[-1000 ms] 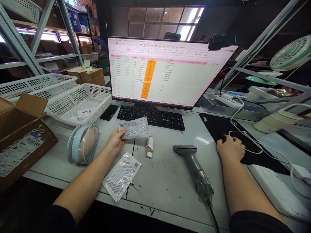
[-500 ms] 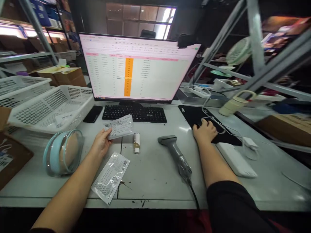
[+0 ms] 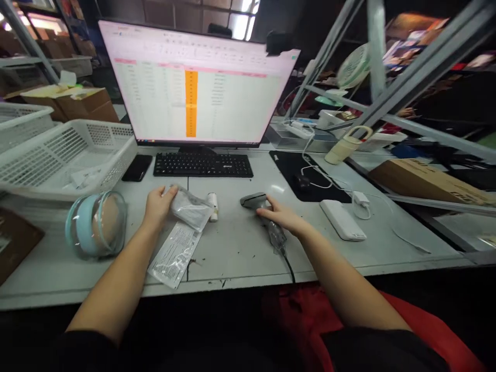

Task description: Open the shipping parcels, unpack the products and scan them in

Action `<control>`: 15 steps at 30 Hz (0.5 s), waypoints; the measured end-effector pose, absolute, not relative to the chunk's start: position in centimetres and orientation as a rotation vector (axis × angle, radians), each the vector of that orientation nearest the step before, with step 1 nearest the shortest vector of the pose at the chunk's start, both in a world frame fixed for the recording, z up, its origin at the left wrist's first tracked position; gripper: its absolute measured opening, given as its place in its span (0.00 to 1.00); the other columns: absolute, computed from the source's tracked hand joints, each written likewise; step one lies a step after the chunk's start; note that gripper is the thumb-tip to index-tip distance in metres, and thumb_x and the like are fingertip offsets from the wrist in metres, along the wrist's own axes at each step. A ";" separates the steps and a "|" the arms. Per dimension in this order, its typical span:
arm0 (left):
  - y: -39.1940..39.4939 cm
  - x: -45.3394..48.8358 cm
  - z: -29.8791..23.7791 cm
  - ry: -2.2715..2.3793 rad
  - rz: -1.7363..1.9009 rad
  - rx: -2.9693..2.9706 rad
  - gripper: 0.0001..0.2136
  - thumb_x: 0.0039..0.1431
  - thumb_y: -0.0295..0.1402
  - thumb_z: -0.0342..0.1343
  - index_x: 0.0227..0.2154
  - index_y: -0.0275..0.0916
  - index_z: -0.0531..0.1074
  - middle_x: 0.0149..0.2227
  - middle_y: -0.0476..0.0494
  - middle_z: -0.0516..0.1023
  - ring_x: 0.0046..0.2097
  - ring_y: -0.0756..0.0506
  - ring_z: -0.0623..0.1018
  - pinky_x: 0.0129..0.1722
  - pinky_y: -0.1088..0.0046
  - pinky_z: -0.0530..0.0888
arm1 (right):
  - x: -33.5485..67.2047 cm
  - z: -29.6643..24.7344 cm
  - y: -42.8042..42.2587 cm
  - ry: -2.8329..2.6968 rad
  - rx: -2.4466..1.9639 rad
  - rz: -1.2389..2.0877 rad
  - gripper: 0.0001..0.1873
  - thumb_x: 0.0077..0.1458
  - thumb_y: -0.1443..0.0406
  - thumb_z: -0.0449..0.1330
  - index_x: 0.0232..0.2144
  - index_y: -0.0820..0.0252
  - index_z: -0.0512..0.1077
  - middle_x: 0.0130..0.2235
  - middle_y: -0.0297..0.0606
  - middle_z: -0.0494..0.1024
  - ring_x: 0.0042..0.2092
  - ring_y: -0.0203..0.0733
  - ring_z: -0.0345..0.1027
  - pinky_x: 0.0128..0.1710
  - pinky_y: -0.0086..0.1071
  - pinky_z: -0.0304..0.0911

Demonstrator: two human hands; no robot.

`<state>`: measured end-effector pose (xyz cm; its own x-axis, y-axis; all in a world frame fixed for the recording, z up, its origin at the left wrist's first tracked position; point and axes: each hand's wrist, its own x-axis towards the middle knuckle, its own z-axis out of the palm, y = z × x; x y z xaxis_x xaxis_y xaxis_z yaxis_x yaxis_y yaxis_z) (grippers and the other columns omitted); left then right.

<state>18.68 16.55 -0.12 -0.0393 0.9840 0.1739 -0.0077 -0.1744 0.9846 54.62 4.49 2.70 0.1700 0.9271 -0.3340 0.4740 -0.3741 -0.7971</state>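
Observation:
My left hand pinches a flat silvery-white sachet by its left end, tilted above the desk. Partly under it lies a second sachet, printed side up. A small white-capped bottle lies just right of the held sachet. My right hand is closed round the upper handle of a grey barcode scanner, whose cable runs off the desk's front edge; some of the fingers are hidden behind it. Left of my left forearm stands a clear round pouch with light-blue trim.
Behind my hands are a black keyboard and a large monitor showing a spreadsheet. A phone lies beside a white basket. To the right are a mouse, a white power bank and a cream cup.
My right hand has left the mouse and taken hold of the barcode scanner. My left hand has tilted its sachet, which now hangs over the second one. The view has shifted.

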 end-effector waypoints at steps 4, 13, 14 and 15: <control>16.6 18.3 -0.2 1.207 1.314 1.419 0.20 0.53 0.44 0.65 0.18 0.40 0.62 0.20 0.54 0.57 0.26 0.51 0.59 0.27 0.73 0.55 | 52.8 3.2 4.4 -1.047 -1.832 1.274 0.29 0.58 0.60 0.62 0.61 0.50 0.61 0.50 0.42 0.81 0.29 0.38 0.74 0.26 0.32 0.72; 16.7 18.1 0.2 1.221 1.199 1.561 0.22 0.64 0.42 0.55 0.17 0.40 0.59 0.20 0.52 0.56 0.26 0.49 0.59 0.28 0.69 0.53 | 45.6 9.4 1.1 -1.686 -1.716 1.082 0.45 0.60 0.50 0.60 0.73 0.48 0.50 0.48 0.42 0.80 0.30 0.41 0.73 0.29 0.38 0.73; 16.8 18.1 0.1 1.207 1.172 1.572 0.22 0.66 0.42 0.53 0.17 0.40 0.59 0.20 0.51 0.57 0.26 0.49 0.59 0.28 0.69 0.54 | 44.7 9.9 1.0 -1.770 -1.718 1.040 0.47 0.60 0.50 0.60 0.75 0.49 0.47 0.45 0.40 0.80 0.30 0.42 0.74 0.31 0.40 0.74; 16.8 18.2 0.0 1.195 1.147 1.580 0.22 0.66 0.41 0.51 0.17 0.41 0.59 0.20 0.51 0.57 0.26 0.49 0.60 0.28 0.69 0.54 | 43.9 10.3 1.0 -1.852 -1.724 0.987 0.48 0.60 0.49 0.60 0.76 0.50 0.45 0.41 0.38 0.80 0.30 0.43 0.74 0.33 0.41 0.74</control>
